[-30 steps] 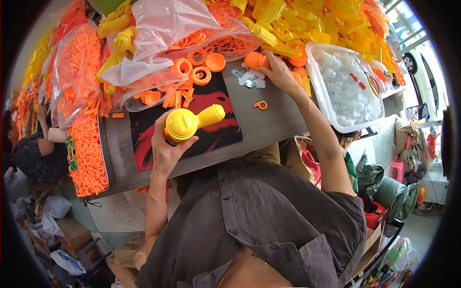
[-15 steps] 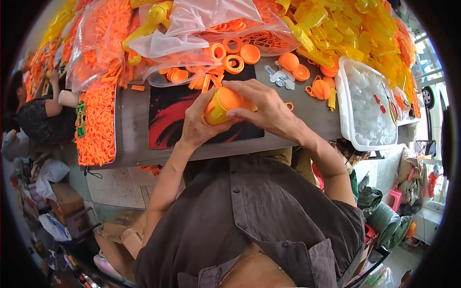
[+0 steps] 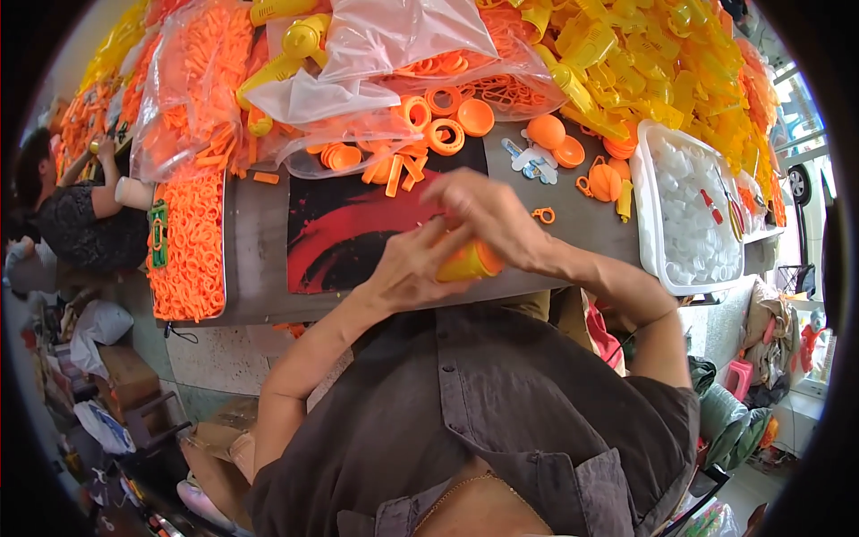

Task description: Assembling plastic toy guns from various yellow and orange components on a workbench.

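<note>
Both the left hand (image 3: 407,268) and right hand (image 3: 488,215) grasp the yellow-and-orange toy part (image 3: 470,261) over the table's (image 3: 259,268) near edge; a slipped grip could drop it off the table.

Yellow-orange toy (image 3: 472,261), red-black mat (image 3: 358,234)

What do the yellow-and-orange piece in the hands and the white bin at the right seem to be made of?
The yellow-and-orange piece, held between the left hand and the right hand, looks like moulded plastic: even saturated colour, smooth surface with a slight sheen. The white bin also looks plastic: thin, faintly translucent walls and rounded corners. Neither can be told for certain.
</note>
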{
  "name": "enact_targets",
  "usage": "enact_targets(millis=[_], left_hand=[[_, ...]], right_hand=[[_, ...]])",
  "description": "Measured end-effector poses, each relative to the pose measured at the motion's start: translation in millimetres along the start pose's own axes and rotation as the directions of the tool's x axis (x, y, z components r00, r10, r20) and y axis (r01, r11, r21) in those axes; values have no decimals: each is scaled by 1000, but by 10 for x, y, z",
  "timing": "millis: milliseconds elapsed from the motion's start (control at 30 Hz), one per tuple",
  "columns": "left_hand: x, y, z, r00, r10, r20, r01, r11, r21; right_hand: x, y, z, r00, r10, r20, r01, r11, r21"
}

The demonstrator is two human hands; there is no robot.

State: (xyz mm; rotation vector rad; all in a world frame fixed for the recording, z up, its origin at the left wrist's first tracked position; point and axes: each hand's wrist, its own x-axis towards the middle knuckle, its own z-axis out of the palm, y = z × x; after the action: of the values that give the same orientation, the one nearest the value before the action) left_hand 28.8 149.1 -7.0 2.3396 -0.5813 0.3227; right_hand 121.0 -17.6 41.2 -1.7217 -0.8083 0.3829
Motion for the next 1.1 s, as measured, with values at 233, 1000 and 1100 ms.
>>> enact_targets(millis=[233,1000,1100], left_hand=[[-116,-137,187,984,171,-55,-173,984,-37],[-1337,35,-665,652,-490,-579,365,872,-327],[-1204,46,-732,581,-510,-635,299,859,-416]], right_hand=[[-68,100,89,932,-300,204,313,949,-30],[1531,944,1043,912,-407,-54,184,521,-834],[1406,725,950,916,-395,-67,228,651,-724]])
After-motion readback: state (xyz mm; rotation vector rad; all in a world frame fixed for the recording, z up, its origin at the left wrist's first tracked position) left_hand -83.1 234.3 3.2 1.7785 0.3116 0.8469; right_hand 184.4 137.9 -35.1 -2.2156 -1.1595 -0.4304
